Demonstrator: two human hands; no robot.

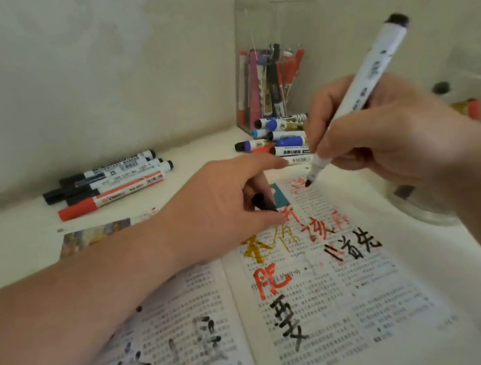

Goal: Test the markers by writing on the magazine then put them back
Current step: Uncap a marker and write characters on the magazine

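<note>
**Inspector:** Left end of the worktop (4,241)?

**Assistant:** A group of four markers (109,185) lying side by side near the wall. Three are black-ended and the nearest has a red cap. They lie well apart from the magazine.

**Inspector:** The magazine?

**Assistant:** The magazine (333,310) lies open and flat at the centre of the worktop, with both pages showing. Large handwritten characters run over the print. They are black on the left page, and yellow, red and black on the right page.

**Inspector:** Left hand?

**Assistant:** The left hand (223,204) rests on the upper part of the magazine near the fold, with the forearm across the left page. The index finger is stretched out. The thumb and the other fingers pinch a black cap (263,202).

**Inspector:** Behind it?

**Assistant:** A heap of markers (283,140) with blue and black caps lies on the worktop at the foot of a clear box (278,16). The box stands in the corner, and more pens stand upright inside it.

**Inspector:** Right hand?

**Assistant:** The right hand (391,138) grips a white marker (373,71) with curled fingers. The marker is uncapped and tilted, its black rear end up and to the right. Its dark tip meets the top of the right page, beside the red writing.

**Inspector:** Far right?

**Assistant:** A clear round container (423,215) sits just beside the magazine's right edge, partly hidden by the right wrist. Its contents cannot be made out.
</note>
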